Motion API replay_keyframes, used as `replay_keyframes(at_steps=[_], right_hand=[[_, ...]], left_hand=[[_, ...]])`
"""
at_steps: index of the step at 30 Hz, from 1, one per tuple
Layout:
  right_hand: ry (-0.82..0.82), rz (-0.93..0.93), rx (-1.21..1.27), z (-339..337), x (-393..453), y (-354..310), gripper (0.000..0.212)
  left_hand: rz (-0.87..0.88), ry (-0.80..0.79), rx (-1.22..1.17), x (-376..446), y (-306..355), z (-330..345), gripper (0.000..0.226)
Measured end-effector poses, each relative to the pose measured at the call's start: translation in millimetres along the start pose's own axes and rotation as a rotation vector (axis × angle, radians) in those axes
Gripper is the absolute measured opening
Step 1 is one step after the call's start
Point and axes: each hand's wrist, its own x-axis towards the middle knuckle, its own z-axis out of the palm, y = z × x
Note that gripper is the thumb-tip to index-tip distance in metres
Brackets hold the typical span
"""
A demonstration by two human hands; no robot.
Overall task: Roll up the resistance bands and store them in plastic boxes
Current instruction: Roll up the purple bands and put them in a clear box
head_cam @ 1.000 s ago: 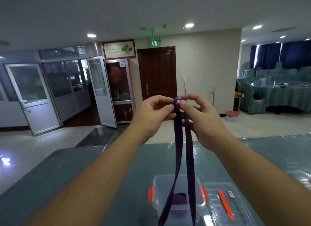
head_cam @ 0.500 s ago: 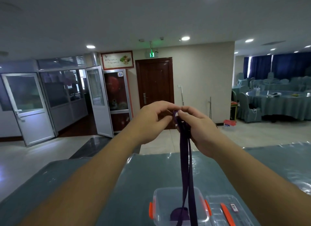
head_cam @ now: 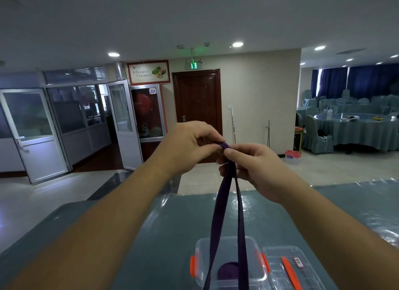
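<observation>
Band (head_cam: 218,214): soft, limp, light loop, likely stretchy. Left hand (head_cam: 190,142) and right hand (head_cam: 252,166) both pinch its top fold; roll from there, keep tension.

Colours, head view

Resistance band (head_cam: 218,214): solid dark purple, no pattern. Rolled band (head_cam: 228,270) inside box: same purple. Plastic box (head_cam: 200,246): clear, orange latches (head_cam: 192,267) both sides. Lid (head_cam: 278,255) beside it: clear, orange strip (head_cam: 290,272), small white/red label (head_cam: 299,262). Table cover (head_cam: 164,231): grey-teal, glossy clear film on top. Door (head_cam: 197,99): dark red-brown wood. Exit sign (head_cam: 193,65): green glow. Wall poster (head_cam: 148,72): cream, red border, red text, green/red food picture. Wall (head_cam: 259,90): beige. Curtains (head_cam: 362,82): deep blue. Far table (head_cam: 354,127) and chair covers (head_cam: 315,134): grey-teal. Glass doors (head_cam: 32,134): white/silver frames. Floor box (head_cam: 290,156): red and white with blue digits.
</observation>
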Motion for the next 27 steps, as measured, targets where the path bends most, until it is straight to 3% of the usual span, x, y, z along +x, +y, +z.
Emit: replay_keyframes(at_steps=[7, 12, 17, 19, 27], right_hand=[[0.115, -0.110, 0.299, 9.7, 2.7, -6.5, 0.022], [0.120, -0.081, 0.248, 6.5, 1.8, -9.0, 0.020], [0.041, -0.044, 0.151, 5.2, -0.8, -15.8, 0.021], [0.020, -0.048, 0.096, 4.6, -2.2, -19.0, 0.020], [0.149, -0.098, 0.188, 13.7, -3.0, -19.6, 0.009]], left_hand=[[0.005, 0.347, -0.157, -17.2, 8.1, 32.4, 0.022], [0.006, 0.262, -0.113, -19.4, 4.0, 25.2, 0.024], [-0.002, 0.060, -0.055, -14.7, 4.6, 12.1, 0.041], [0.004, 0.015, -0.047, -13.6, 4.7, 11.1, 0.035], [0.043, 0.215, 0.012, -15.5, 6.0, 20.0, 0.025]])
